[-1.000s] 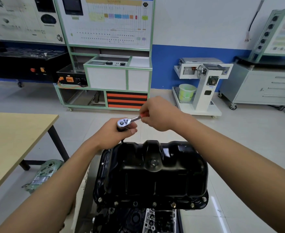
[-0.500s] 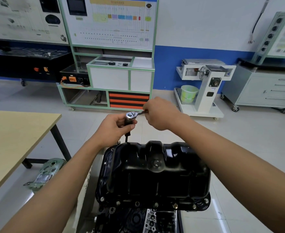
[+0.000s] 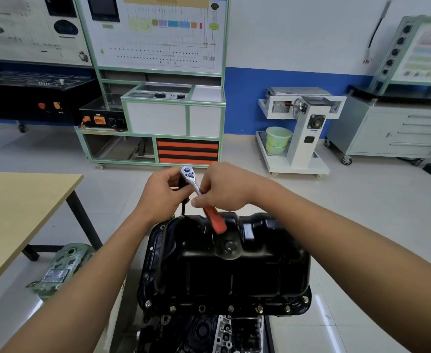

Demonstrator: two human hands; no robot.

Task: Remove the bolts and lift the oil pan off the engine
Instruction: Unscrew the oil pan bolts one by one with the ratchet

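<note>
— Where is the oil pan (image 3: 224,271)?

— There is one, black, sitting on the engine (image 3: 204,332) at the near middle. On its near flange I count seven bolt places (whether each one holds a bolt, I cannot tell).

— And your two hands?

— Both are above the pan's far edge. My left hand (image 3: 162,194) curls round the black extension (image 3: 183,210) under the head of the one ratchet (image 3: 197,186). My right hand (image 3: 224,189) pinches its shaft, and the red grip points near-right.

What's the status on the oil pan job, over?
Left hand grips the extension, right hand pinches the ratchet shaft. Oil pan seated on engine, bolts showing along its near flange. Nothing in the way.
</note>
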